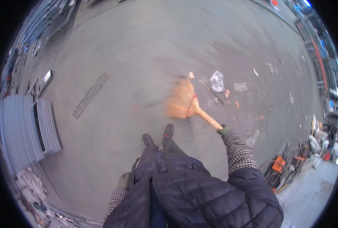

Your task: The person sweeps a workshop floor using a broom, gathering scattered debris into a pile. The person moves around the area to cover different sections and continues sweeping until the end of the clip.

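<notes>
My right hand, in a dark green glove, is closed round the handle of a straw broom. The broom reaches away to the left across the grey floor, its bristles smeared by motion. Just right of the bristles lie a crumpled clear plastic bag, a thin dark stick and small brownish scraps. A pale scrap sits at the bristles' far edge. Down beside my jacket on the left hangs my gloved left hand, fingers curled in, with nothing visible in it.
Stacked ribbed metal panels stand at the left, with metal profiles at the far left. More litter, including a pale sheet, is scattered to the right. An orange box and cables lie at the near right.
</notes>
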